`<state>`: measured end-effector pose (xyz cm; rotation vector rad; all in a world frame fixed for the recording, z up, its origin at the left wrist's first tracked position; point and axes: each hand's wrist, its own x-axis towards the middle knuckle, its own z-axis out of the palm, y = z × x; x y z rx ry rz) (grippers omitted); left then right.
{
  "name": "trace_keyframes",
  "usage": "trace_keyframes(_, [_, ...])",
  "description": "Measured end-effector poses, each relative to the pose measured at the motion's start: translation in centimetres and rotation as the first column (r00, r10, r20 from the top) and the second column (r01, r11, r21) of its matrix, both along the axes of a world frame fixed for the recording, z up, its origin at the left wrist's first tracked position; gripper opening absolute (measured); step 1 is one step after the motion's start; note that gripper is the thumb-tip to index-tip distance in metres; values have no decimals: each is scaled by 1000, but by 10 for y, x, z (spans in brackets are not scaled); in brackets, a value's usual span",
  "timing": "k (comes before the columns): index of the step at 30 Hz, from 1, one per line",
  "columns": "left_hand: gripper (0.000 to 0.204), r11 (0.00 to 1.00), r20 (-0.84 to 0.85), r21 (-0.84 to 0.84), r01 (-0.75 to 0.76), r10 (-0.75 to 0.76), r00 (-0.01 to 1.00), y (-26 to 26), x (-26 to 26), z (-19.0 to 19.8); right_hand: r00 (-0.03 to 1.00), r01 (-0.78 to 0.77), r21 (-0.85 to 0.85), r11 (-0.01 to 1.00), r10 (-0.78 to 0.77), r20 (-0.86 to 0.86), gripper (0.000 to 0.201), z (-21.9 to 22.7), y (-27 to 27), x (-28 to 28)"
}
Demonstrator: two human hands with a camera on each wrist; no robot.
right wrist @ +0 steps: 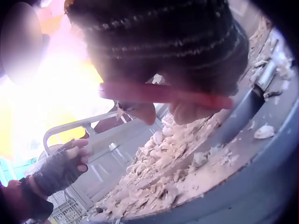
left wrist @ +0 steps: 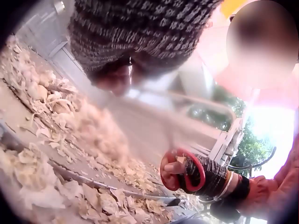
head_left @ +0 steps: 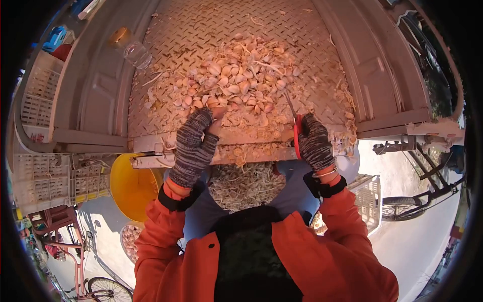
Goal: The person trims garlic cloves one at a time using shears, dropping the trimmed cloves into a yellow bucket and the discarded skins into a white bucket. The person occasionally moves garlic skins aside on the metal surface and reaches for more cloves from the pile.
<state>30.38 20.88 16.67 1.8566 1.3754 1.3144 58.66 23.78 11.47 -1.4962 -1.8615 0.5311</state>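
Observation:
Over the near edge of the garlic heap [head_left: 241, 75], my left hand [head_left: 193, 143] wears a grey knit glove with bare fingertips. In the right wrist view, its thumb and fingers close around a pale piece [right wrist: 72, 152] that looks like a garlic clove; the hand itself hides most of it. My right hand [head_left: 316, 143], gloved alike, grips red-handled scissors [head_left: 297, 137]. Their dark blades point away from me toward the heap's right side. In the left wrist view, fingers pass through the red handle loop [left wrist: 200, 175]. The two hands are apart, left and right of the heap's front.
The heap lies on a ridged metal truck bed [head_left: 287, 20] between raised side walls [head_left: 98, 75]. A clear jar [head_left: 136, 54] lies at the left wall. Papery skins [head_left: 251, 151] litter the front edge. Below are a container of peelings [head_left: 246, 186], a yellow bucket [head_left: 128, 186] and crates [head_left: 43, 176].

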Motion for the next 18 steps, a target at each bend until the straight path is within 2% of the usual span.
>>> trace_keyframes(1, [26,997,32,9,76,-76,997,28,12,-26,1000,-4,-4,1000,4,-9,27,9,12,-5])
trace_keyframes(2, [24,998,-100,-9,54,-55,994,51,25,-43,999,-29,1,1000,29,-43,25,17,24,-9])
trace_keyframes(3, [29,998,-302,-63,-30,10,953,66,36,-57,996,-55,5,999,55,-76,24,20,34,-12])
trace_keyframes(4, [29,997,-308,-65,-39,17,951,72,46,-57,995,-63,3,998,63,-81,24,19,44,-13])
trace_keyframes(6, [33,999,-438,44,18,3,899,79,59,-54,981,-130,96,987,142,-131,21,16,58,-15])
trace_keyframes(7, [35,997,-534,17,76,-55,843,81,61,-52,976,-176,82,981,185,-116,21,17,63,-14])
trace_keyframes(8, [35,997,-536,15,72,-53,842,82,65,-47,975,-180,80,980,189,-118,21,11,69,-13])
trace_keyframes(10, [35,963,-558,-263,53,-196,806,87,74,-35,958,-233,30,972,235,-166,31,-4,78,-11])
trace_keyframes(11, [34,975,-670,-219,47,-185,719,88,74,-36,963,-224,-27,974,216,-164,31,3,76,-12])
trace_keyframes(12, [34,975,-671,-218,49,-186,717,89,71,-45,963,-221,-26,975,214,-165,31,5,72,-13])
trace_keyframes(13, [31,995,-696,-2,102,-75,714,91,67,-57,970,-158,-57,986,144,-196,30,7,68,-14])
trace_keyframes(14, [28,964,-695,217,153,43,718,92,68,-49,972,-96,-86,992,75,-224,30,9,65,-15])
trace_keyframes(15, [28,961,-694,228,158,47,718,94,69,-40,972,-90,-74,993,72,-223,30,9,64,-13])
trace_keyframes(16, [26,993,-632,-3,116,-91,770,96,69,-30,972,-131,11,991,131,-197,32,5,64,-11])
trace_keyframes(17, [25,967,-532,-239,91,-209,821,96,72,-17,968,-176,93,980,189,-163,33,0,62,-9])
trace_keyframes(18, [25,969,-528,-228,94,-204,824,93,73,-13,970,-175,102,979,190,-154,33,-9,64,-10])
